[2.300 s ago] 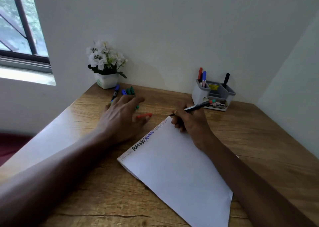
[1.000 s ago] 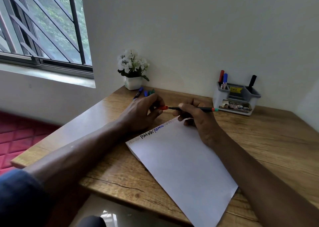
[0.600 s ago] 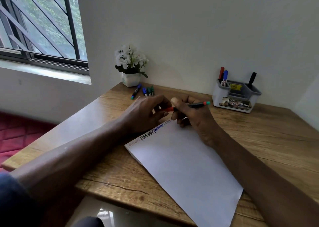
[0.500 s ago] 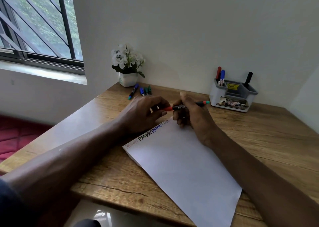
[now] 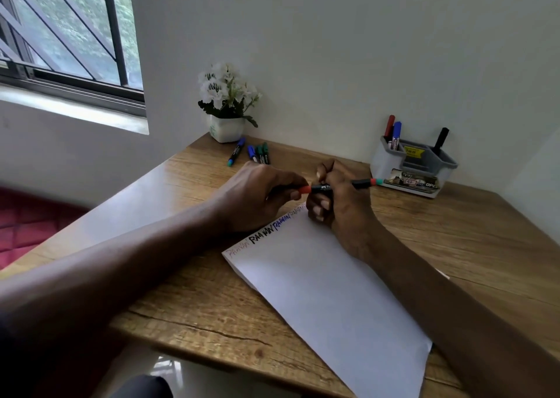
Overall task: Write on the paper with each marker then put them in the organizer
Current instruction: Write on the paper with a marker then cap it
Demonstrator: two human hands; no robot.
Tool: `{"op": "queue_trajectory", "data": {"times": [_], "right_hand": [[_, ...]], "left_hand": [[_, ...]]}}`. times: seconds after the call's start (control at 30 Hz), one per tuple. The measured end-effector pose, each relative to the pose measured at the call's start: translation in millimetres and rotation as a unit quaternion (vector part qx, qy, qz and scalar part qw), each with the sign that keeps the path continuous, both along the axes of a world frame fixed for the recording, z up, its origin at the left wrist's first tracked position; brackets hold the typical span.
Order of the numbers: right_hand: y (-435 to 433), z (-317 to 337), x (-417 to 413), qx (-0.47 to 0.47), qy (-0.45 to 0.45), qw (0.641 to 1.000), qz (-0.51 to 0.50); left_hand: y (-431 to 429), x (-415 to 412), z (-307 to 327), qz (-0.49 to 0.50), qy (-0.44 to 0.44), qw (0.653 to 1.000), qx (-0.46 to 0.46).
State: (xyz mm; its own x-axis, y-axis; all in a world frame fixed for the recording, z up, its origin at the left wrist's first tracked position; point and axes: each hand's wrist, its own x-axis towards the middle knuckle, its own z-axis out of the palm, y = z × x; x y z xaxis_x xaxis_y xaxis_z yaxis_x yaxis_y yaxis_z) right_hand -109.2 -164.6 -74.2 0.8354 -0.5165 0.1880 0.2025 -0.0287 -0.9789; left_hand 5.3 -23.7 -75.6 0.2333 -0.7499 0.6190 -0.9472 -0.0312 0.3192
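Note:
A white paper lies on the wooden desk with several words written along its top edge. My right hand grips a black marker held level above the paper's top corner. My left hand pinches the marker's red cap at its left end. The grey organizer stands at the back right and holds a red, a blue and a black marker. Several loose blue and green markers lie near the flower pot.
A white pot of flowers stands at the desk's back left corner against the wall. A window is on the left. The desk's front edge runs under my left forearm.
The right hand lifted the marker off the paper. The left hand brought the red cap to its tip and the cap now sits on that end. The camera shifted slightly.

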Motion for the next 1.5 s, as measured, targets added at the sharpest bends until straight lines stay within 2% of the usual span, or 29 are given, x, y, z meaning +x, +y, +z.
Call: {"op": "queue_trajectory", "data": {"times": [0.07, 0.13, 0.23, 0.3, 0.37, 0.43, 0.53, 0.63, 0.83, 0.93, 1.07, 1.23, 1.3, 1.43, 1.5], "right_hand": [[-4, 3, -5, -0.011, -0.006, 1.000, 0.009], [-8, 8, -14, -0.064, -0.007, 0.998, 0.020], [-15, 15, -25, -0.134, -0.033, 0.990, -0.025], [-18, 17, -29, -0.121, -0.053, 0.990, -0.047], [-23, 22, -33, -0.074, -0.063, 0.994, -0.043], [-30, 27, -35, -0.041, -0.055, 0.996, -0.048], [-35, 27, -34, -0.070, -0.030, 0.989, -0.125], [-39, 22, -35, -0.118, -0.019, 0.968, -0.221], [-53, 33, -45, -0.096, -0.107, 0.941, -0.306], [-83, 44, -47, -0.149, -0.076, 0.914, -0.369], [-139, 67, -53, -0.251, -0.026, 0.854, -0.455], [-196, 91, -61, -0.371, 0.038, 0.801, -0.468], [-214, 92, -61, -0.386, 0.061, 0.796, -0.463], [-235, 88, -50, -0.381, 0.079, 0.811, -0.437], [-241, 84, -43, -0.412, 0.105, 0.799, -0.425]], "left_hand": [[-4, 1, 2, 0.008, 0.009, 1.000, 0.001], [-8, 1, 4, 0.013, 0.023, 1.000, -0.007], [-9, 7, 2, 0.020, 0.033, 0.999, -0.016], [-5, 15, 0, 0.048, 0.011, 0.999, -0.007], [2, 22, -3, 0.104, -0.009, 0.994, 0.032], [7, 26, -4, 0.151, 0.012, 0.985, 0.087], [8, 26, -5, 0.181, 0.070, 0.967, 0.164], [6, 24, -4, 0.191, 0.078, 0.949, 0.237], [1, 22, -4, 0.204, 0.086, 0.931, 0.289], [0, 23, -5, 0.207, 0.086, 0.928, 0.297], [-2, 27, -5, 0.207, 0.090, 0.922, 0.314], [0, 29, -5, 0.203, 0.103, 0.917, 0.328], [0, 28, -3, 0.206, 0.106, 0.913, 0.337], [-1, 28, -4, 0.202, 0.104, 0.914, 0.336], [-3, 30, -3, 0.205, 0.098, 0.912, 0.341]]}}
